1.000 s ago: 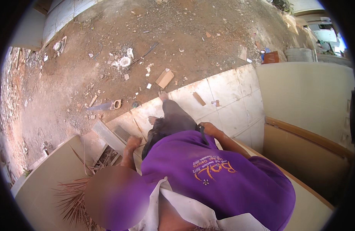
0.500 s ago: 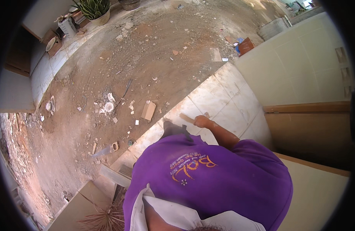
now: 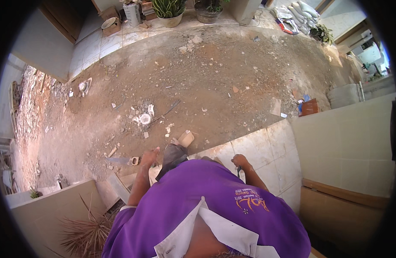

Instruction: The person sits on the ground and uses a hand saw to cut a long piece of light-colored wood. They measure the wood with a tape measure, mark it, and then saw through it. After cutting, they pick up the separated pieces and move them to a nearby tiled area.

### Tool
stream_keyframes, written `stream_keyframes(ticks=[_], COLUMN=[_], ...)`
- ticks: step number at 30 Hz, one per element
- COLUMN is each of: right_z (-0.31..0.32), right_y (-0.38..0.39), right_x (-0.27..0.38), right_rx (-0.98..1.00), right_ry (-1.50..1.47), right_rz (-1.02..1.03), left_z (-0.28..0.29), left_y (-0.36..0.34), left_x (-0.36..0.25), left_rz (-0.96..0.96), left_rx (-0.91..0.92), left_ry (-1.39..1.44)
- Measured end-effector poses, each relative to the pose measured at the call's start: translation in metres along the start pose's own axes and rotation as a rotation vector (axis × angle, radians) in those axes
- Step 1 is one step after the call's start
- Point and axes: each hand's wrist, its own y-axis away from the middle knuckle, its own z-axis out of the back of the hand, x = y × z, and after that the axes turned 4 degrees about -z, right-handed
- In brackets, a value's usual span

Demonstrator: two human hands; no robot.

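My left hand (image 3: 149, 157) reaches forward over the dirt, fingers apart, holding nothing. It is just right of the handle of a flat-bladed trowel (image 3: 120, 160) lying on the ground. My right hand (image 3: 240, 161) is closed low over the pale floor tiles (image 3: 271, 150). A short dark handle (image 3: 239, 172) shows under the fist, and the rest of that tool is hidden. My purple shirt (image 3: 206, 202) fills the lower middle, and a dark trouser knee (image 3: 174, 156) sits between my hands.
Bare dirt ground (image 3: 215, 86) is strewn with tile shards, a broken white piece (image 3: 145, 118) and a small block (image 3: 186, 138). A tiled low wall (image 3: 348, 142) stands at the right. Potted plants (image 3: 170, 9) stand at the far edge, sacks (image 3: 303, 10) at the far right, and dry fronds (image 3: 84, 232) lie at the lower left.
The view has tilted up, showing more of the yard. My left hand has come out forward beside the trowel. My right hand stays low on the tiles.
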Motion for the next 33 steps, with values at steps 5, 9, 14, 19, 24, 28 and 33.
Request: stream_keyframes(ticks=[5,9,14,19,24,28,33], right_z=[0.039,0.075,0.075,0.154,0.215,0.244,0.276], right_y=[-0.063,-0.094,-0.098,-0.131,-0.176,-0.224,-0.295], right_x=[0.032,0.04,-0.001,0.019,0.021,-0.002,-0.06], right_rx=[-0.131,0.015,0.062,0.169,0.14,0.197,0.341], right_ry=[-0.431,-0.028,-0.712,-0.626,-0.936,-0.888,-0.815], right_rz=[-0.004,0.102,-0.142,-0.405,-0.706,-0.785,-0.9], left_z=[0.008,0.037,0.072,0.146,0.194,0.199,0.218], left_y=[-0.037,-0.064,-0.166,-0.218,-0.281,-0.332,-0.35], left_x=[-0.049,-0.055,-0.01,-0.053,-0.162,-0.213,-0.268], left_rz=[-0.143,-0.185,0.013,0.073,0.055,0.153,0.21], left_rx=[0.036,0.14,0.215,0.221,0.338,0.584,0.684], left_ry=[-0.177,-0.406,-0.371,-0.499,-0.446,-0.4,-0.215])
